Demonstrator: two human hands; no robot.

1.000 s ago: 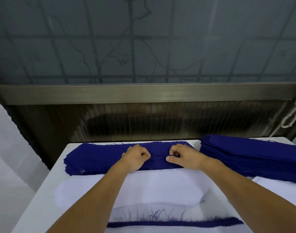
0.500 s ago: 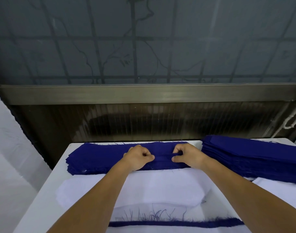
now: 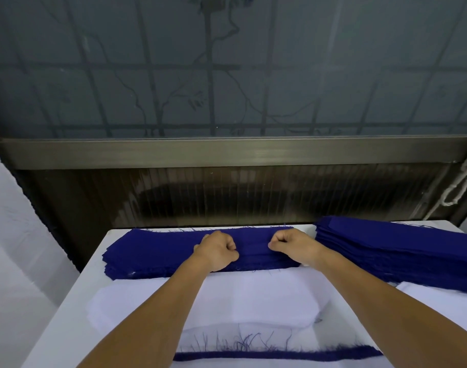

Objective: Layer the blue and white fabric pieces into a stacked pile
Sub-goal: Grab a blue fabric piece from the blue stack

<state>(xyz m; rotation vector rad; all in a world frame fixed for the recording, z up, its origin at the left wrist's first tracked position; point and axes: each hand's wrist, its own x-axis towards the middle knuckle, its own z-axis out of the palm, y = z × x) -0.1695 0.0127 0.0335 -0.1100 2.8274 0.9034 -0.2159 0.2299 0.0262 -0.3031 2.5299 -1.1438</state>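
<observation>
A stack of dark blue fabric pieces [image 3: 158, 251] lies along the far edge of the white table [image 3: 75, 296]. My left hand [image 3: 217, 249] and my right hand [image 3: 290, 245] sit on its top piece, fingers curled, each pinching the blue cloth, a short gap between them. A taller blue stack [image 3: 402, 253] stands at the right. White fabric pieces [image 3: 227, 301] lie nearer to me, under my forearms. At the bottom, a frayed blue edge [image 3: 277, 355] shows beneath a white piece.
A dark ribbed panel and metal rail [image 3: 227, 152] rise right behind the table's far edge, with frosted glass above. A white cord [image 3: 463, 184] hangs at the right. The table's left edge drops off beside a pale wall.
My hands have drawn apart along the top blue piece: the left a little to the left, the right to the right. The gap between them has widened.
</observation>
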